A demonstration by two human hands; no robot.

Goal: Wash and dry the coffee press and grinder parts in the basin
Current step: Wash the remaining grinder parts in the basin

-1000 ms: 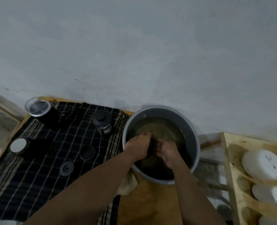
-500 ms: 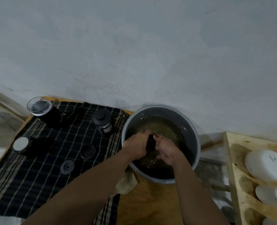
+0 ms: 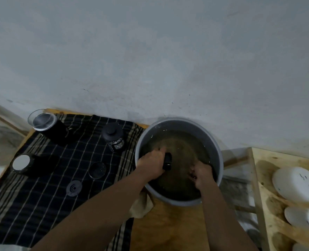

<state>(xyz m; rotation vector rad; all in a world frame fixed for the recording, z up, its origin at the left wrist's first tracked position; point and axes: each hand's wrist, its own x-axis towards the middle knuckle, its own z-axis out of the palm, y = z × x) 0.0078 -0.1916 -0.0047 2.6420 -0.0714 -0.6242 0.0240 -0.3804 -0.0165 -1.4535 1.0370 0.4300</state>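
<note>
The black part (image 3: 167,161) is a short, dark, blocky piece with a dull sheen, too small and dim to tell more of its shape. It sits at the water's surface in the left half of the grey basin (image 3: 220,160), which holds murky, brownish water. The left hand (image 3: 151,164) grips it, fingers curled round its near left side, so that only its right face shows. The visible length of the part runs away from the person toward the wall (image 3: 168,60), leaning slightly right at the far end; which end is its top cannot be told. The right hand (image 3: 201,173) is well apart from the part, low in the basin by the right wall, with its fingertips under the water. Whether it holds anything cannot be told. The basin stands on a wooden table (image 3: 168,230) against the wall. To its left a dark checked cloth (image 3: 41,205) carries a glass beaker (image 3: 42,121) in a black holder, a black lidded jar (image 3: 112,137), a dark cylinder (image 3: 23,164) lying on its side with a pale end, a round mesh disc (image 3: 97,170) and a small black disc (image 3: 74,188). White bowls (image 3: 296,184) sit on a wooden rack (image 3: 262,178) to the right.
</note>
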